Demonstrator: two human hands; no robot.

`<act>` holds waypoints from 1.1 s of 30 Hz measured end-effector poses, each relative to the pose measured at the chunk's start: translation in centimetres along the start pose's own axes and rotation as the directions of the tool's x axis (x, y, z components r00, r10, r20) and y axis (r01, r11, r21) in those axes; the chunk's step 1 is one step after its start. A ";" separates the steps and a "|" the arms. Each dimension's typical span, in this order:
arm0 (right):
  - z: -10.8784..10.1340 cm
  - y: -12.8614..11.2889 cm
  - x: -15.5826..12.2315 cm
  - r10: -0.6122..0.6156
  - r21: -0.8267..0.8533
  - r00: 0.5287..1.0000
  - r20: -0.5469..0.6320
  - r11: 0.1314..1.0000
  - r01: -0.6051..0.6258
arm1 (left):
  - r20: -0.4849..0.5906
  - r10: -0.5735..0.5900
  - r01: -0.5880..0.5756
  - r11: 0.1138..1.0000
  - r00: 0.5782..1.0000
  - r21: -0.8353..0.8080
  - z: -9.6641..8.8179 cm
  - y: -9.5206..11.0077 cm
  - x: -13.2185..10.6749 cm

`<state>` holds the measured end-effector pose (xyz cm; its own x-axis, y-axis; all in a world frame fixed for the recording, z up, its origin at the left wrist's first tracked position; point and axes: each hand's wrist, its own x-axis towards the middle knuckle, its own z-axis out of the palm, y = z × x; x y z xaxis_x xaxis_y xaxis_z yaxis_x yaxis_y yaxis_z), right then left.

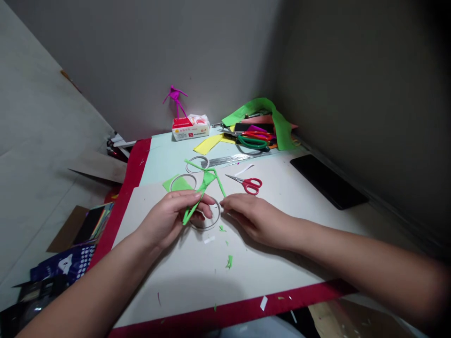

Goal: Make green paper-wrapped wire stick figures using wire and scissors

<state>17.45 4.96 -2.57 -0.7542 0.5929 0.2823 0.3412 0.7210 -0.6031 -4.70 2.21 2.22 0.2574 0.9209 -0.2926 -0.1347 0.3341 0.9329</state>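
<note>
Holding green figure (pixel 208 178) in left hand (pixel 168 211), inside left edge of table (pixel 176 291); cannot tell if pinching limb (pixel 220 182) with right hand (pixel 252 217); could tear it by tugging.

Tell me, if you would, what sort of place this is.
Probably a craft corner: red scissors and green scraps lie on the table, and a pink figure seems to stand on a box.

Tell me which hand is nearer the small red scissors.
Right. The right hand is this side of the small red scissors; the left hand, holding the green figure, is farther off, to their left.
</note>
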 end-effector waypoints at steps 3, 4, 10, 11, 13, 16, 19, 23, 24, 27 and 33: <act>1.0 -0.2 0.1 -0.110 -0.163 0.994 -0.025 0.981 0.104 | -0.029 0.010 -0.010 1.000 1.000 -0.009 -0.5 -0.1 0.1; 1.2 -0.4 0.1 -0.129 -0.213 0.991 -0.026 0.970 0.121 | -0.046 0.021 -0.022 1.000 0.999 -0.010 -0.7 0.0 0.1; 1.2 -2.1 0.4 -0.250 -0.296 0.966 0.072 0.919 0.260 | -0.196 0.143 -0.149 0.989 0.970 -0.015 -2.1 0.8 0.3; 0.9 -2.2 0.5 -0.255 -0.301 0.964 0.069 0.916 0.264 | -0.221 0.161 -0.168 0.986 0.962 -0.013 -2.4 0.8 0.4; 0.1 -2.0 1.0 -0.227 -0.323 0.974 0.009 0.921 0.218 | -0.266 0.197 -0.205 0.979 0.943 -0.002 -2.8 0.8 0.4; -0.9 -0.6 2.1 -0.146 -0.352 0.984 -0.100 0.930 0.103 | -0.328 0.240 -0.245 0.969 0.914 0.026 -3.4 0.6 0.5; -0.7 0.4 2.9 -0.093 -0.339 0.983 -0.157 0.940 0.034 | -0.385 0.263 -0.264 0.963 0.885 0.053 -3.9 0.4 0.9; 1.4 -1.1 2.6 -0.108 -0.238 0.992 -0.069 0.967 0.089 | -0.440 0.283 -0.279 0.957 0.852 0.075 -4.7 0.0 1.4; 2.0 -1.8 2.3 -0.100 -0.214 0.994 -0.052 0.973 0.087 | -0.447 0.292 -0.287 0.955 0.845 0.081 -4.8 -0.2 1.5; 3.6 -4.1 1.6 -0.083 -0.181 0.996 0.018 0.980 0.085 | -0.454 0.313 -0.307 0.947 0.834 0.089 -4.9 -0.9 1.7; 4.2 -7.1 0.3 -0.253 0.073 0.890 0.379 0.967 0.244 | -0.434 0.331 -0.327 0.941 0.838 0.087 -4.1 -1.8 1.9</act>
<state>12.46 -1.53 -1.39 -0.9704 0.2091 0.1210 0.1049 0.8159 -0.5686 -7.86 4.17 -0.88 -0.2441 0.9694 -0.0274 -0.1275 -0.0041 0.9918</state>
